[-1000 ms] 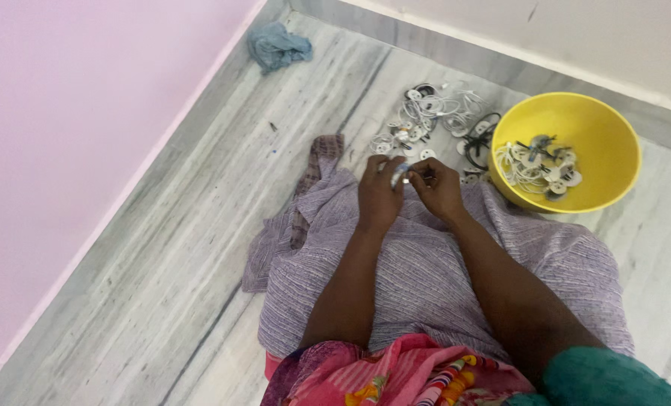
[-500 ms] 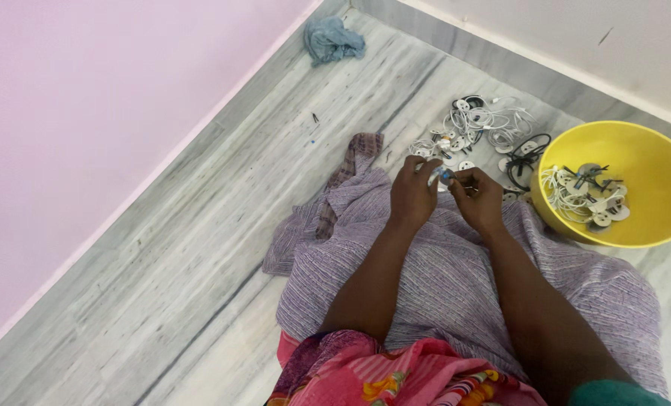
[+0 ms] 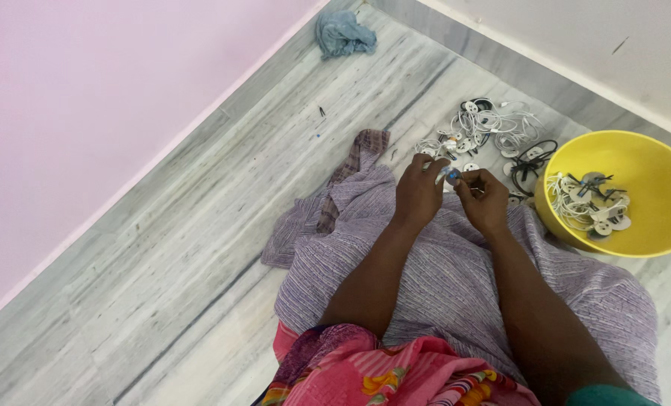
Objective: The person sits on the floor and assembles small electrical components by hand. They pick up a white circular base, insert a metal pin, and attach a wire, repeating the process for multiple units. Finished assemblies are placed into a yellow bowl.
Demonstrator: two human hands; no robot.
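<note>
Fingers of left hand [image 3: 420, 197] and right hand [image 3: 484, 201] pinch 1 small white part [image 3: 448, 174] between them; yellow bowl [image 3: 655, 162] lies right, nearer the right hand.

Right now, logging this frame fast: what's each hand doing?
Left hand: closed, pinching a small white piece.
Right hand: closed on the same piece.

Small white, perhaps round piece [image 3: 448, 174], pinched between both hands' fingertips.
</note>
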